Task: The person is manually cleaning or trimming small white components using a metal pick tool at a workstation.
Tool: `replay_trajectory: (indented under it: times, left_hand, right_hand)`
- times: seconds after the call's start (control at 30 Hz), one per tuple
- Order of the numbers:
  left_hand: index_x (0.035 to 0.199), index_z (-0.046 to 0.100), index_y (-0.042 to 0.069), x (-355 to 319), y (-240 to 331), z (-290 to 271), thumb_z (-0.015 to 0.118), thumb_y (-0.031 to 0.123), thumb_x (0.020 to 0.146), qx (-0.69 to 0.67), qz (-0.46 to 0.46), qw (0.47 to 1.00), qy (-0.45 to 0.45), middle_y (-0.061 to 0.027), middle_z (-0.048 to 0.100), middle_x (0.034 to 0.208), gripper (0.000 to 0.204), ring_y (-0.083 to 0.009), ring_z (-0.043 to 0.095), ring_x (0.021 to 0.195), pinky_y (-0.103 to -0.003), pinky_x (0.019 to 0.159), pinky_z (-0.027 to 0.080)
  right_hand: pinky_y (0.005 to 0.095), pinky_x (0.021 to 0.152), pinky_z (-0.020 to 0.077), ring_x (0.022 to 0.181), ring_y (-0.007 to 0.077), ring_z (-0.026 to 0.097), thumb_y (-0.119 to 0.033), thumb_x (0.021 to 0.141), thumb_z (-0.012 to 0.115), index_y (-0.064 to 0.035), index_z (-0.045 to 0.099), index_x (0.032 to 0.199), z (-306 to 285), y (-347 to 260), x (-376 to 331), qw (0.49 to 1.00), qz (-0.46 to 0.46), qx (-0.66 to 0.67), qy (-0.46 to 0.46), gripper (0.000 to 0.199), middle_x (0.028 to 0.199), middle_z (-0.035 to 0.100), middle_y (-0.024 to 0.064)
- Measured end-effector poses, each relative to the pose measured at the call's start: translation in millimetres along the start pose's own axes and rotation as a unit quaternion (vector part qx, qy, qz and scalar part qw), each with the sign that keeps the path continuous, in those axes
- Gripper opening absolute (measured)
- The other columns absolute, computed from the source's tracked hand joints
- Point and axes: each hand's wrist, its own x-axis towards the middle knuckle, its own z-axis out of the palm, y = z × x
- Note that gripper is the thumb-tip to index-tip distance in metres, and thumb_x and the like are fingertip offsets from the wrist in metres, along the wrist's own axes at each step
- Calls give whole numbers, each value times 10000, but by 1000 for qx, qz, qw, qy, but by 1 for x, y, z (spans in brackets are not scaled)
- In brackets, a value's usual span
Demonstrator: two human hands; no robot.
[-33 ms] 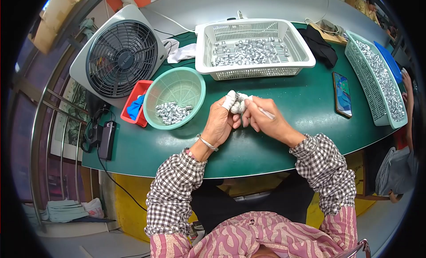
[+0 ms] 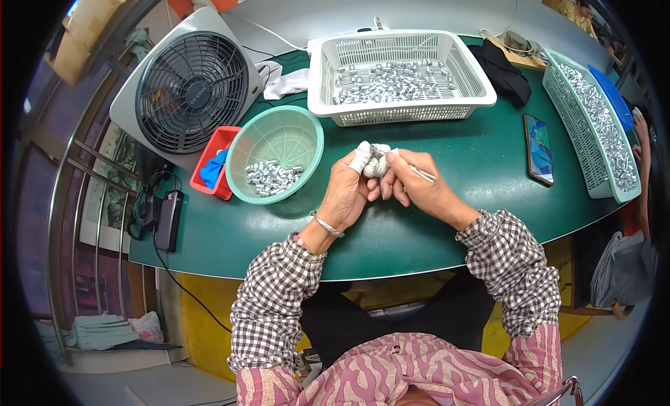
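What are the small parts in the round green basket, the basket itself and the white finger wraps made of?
Small parts: likely metal, shiny silver, given the bright glints; coated plastic can't be ruled out.
Round green basket: probably moulded plastic, satin, judging by the fine mesh wall and smooth rim.
Finger wraps: matte, creased, white; cloth or tape, can't tell.

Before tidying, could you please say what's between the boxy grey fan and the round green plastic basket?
The head view shows a red rectangular plastic tray holding blue cloth.
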Motion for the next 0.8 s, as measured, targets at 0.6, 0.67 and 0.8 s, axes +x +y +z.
replay_trajectory:
  times: [0.6,0.67,0.8]
  left_hand:
    - [980,572,-1,7,-2,-9,475,309,922,-33,-34,999,23,47,396,627,330,-49,344,514,-189,433,280]
    - [988,571,0,6,-3,-5,473,306,923,-44,-30,998,30,46,408,635,328,-48,341,510,-188,430,279]
    - [1009,567,5,5,-6,-2,464,296,928,-54,-16,998,24,38,445,663,319,-46,340,499,-185,420,282]
  right_hand:
    - [341,430,452,494,245,571,-25,685,539,-22,444,678,5,-1,-5,846,-153,-505,-70,96,607,520,122]
    - [336,426,447,489,246,567,-26,709,532,-19,447,684,6,1,-6,861,-153,-480,-63,88,607,525,129]
    - [306,407,425,459,225,541,-44,798,493,-7,460,708,7,3,-4,939,-120,-322,-28,103,602,543,137]
